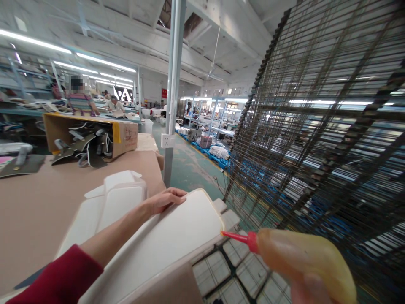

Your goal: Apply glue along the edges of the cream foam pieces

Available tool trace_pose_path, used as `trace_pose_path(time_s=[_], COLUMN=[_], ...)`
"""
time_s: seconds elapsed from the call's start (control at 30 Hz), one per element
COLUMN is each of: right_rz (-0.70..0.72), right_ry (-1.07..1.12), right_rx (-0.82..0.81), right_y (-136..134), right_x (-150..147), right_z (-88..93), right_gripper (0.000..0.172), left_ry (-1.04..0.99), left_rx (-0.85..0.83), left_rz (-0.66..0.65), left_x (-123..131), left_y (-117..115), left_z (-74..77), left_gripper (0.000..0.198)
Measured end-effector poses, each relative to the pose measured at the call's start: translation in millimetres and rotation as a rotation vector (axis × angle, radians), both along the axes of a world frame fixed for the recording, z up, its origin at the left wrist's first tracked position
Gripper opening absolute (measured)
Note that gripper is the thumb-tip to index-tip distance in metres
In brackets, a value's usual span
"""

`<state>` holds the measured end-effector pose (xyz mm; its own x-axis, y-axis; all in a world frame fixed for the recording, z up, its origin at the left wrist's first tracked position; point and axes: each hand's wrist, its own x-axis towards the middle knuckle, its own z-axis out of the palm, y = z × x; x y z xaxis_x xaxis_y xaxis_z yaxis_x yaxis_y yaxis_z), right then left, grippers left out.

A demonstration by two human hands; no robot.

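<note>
My left hand [167,200], below a red sleeve, grips the far left edge of a long white panel [177,232] with rounded corners. A thin yellowish line runs along the panel's rim. My right hand [308,289] is closed around a yellowish squeeze bottle [310,261], and most of its fingers are hidden. The bottle's red nozzle [237,236] points left, its tip touching or almost touching the panel's right corner. More white panels [123,190] lie to the left of my forearm.
A brown-topped table [28,211] carries an open cardboard box [125,135] of dark pieces with straps. Beyond its edge stands a metal post [172,105] with a socket. A tall wire rack [300,126] leans over the right side. People work at tables farther back.
</note>
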<state>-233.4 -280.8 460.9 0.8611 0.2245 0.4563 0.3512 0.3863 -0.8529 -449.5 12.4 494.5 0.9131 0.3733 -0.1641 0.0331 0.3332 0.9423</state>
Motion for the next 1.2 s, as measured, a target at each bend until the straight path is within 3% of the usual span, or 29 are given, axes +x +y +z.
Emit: trace_pose_path(time_s=[0.1,0.27,0.37,0.53,0.6,0.7,0.83,1.07,1.2], right_rz=[-0.052,-0.063,-0.048,0.098,0.075,0.029,0.103,0.167,0.187], right_ry=[0.058,0.113,0.11,0.054,0.062,0.118,0.193,0.271,0.278], right_rx=[0.022,-0.004,0.019,0.104,0.132,0.144,0.134,0.16,0.136], right_y=[8,14,23,38,41,42,46,51,52], right_x=[-6,2,0,-13,-14,-10,-5,-8,-9], right_z=[7.2,-3.3,1.8,28.0,31.8,27.1,19.0,24.4,25.2], right_gripper=[0.04,0.066,0.061,0.04,0.037,0.037,0.04,0.055,0.053], left_ry=[0.0,-0.011,-0.017,-0.016,-0.018,-0.019,-0.004,0.029,0.062], left_rx=[-0.012,-0.028,-0.039,-0.052,-0.06,-0.077,-0.085,-0.079,-0.065], left_rz=[0.048,0.117,0.155,0.199,0.206,0.215,0.212,0.233,0.233], left_x=[1,1,1,0,0,0,0,-1,0], left_y=[2,4,4,4,5,6,7,7,5], left_z=[-4.1,-10.7,-12.5,-14.1,-15.7,-18.2,-20.3,-21.6,-19.0], left_gripper=[0.04,0.038,0.036,0.035,0.036,0.036,0.039,0.042,0.046])
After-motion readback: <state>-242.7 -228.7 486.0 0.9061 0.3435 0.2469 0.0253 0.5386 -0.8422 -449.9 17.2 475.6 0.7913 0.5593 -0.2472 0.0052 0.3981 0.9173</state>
